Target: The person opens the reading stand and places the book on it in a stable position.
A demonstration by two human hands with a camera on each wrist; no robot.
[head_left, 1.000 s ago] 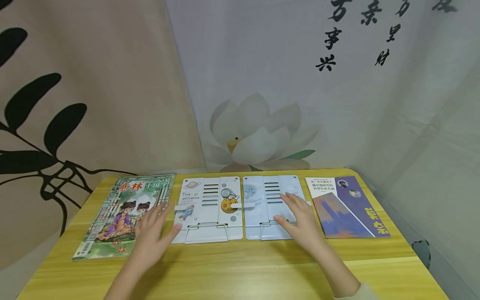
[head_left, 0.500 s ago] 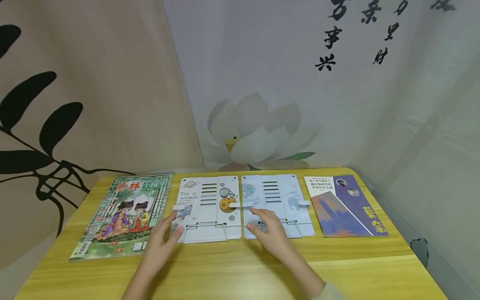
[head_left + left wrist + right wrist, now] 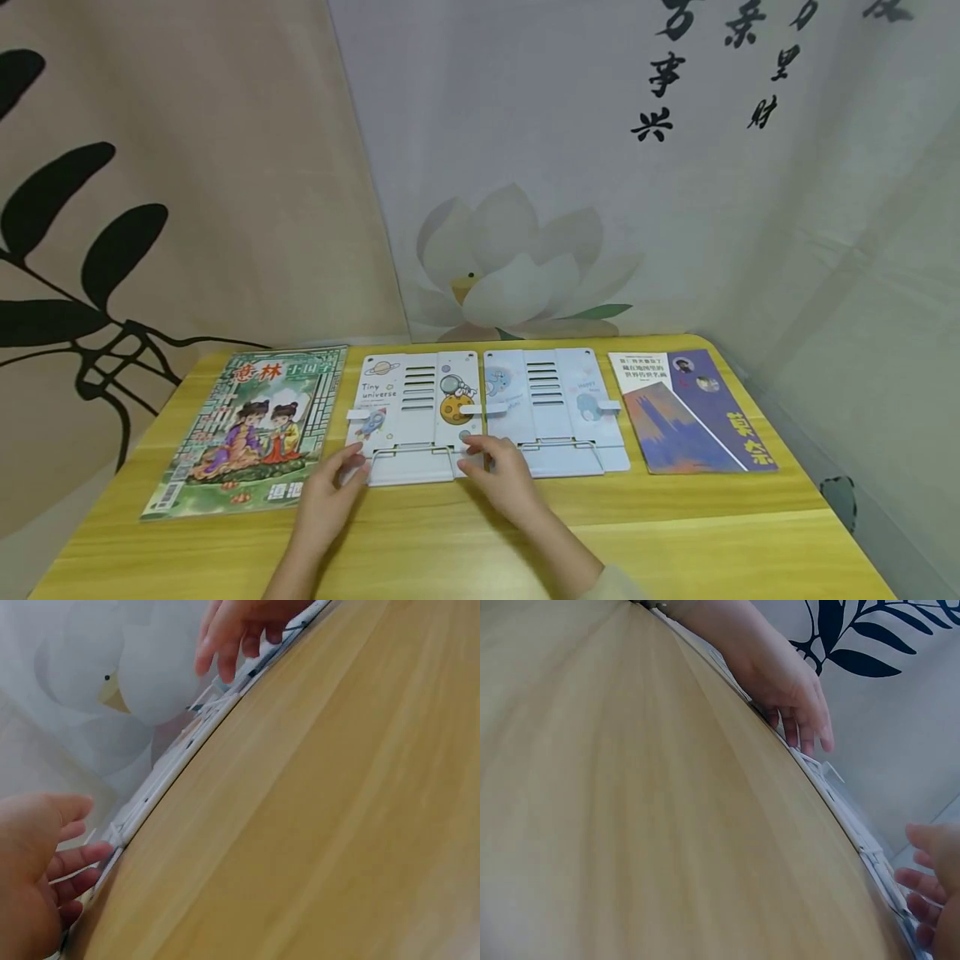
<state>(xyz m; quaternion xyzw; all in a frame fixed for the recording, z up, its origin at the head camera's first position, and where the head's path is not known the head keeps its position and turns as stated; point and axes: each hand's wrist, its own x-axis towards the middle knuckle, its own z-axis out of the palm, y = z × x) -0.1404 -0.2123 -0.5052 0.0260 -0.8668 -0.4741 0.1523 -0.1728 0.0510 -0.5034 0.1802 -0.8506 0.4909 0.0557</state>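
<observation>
Two white folding book stands lie flat side by side. The left book stand (image 3: 414,427) shows a cartoon astronaut and "Tiny universe" lettering; the right book stand (image 3: 551,423) has pale blue pictures. At the left stand's lower left edge is my left hand (image 3: 330,492), thumb apart from the loosely bent fingers. My right hand (image 3: 504,482) is at that stand's lower right corner, its fingers overlapping the gap between the stands. In the left wrist view, the left fingertips (image 3: 96,851) are right at the stand's edge. Neither hand is gripping anything.
A green illustrated magazine (image 3: 225,492) lies left of the stands on the wooden table (image 3: 420,542). On the right is a purple and white book (image 3: 701,417). A printed curtain (image 3: 525,125) hangs behind the table's back edge.
My right hand has moved left from the right stand to the left stand's lower right corner. My left hand has come off the magazine, right and nearer, to the left stand's lower left edge.
</observation>
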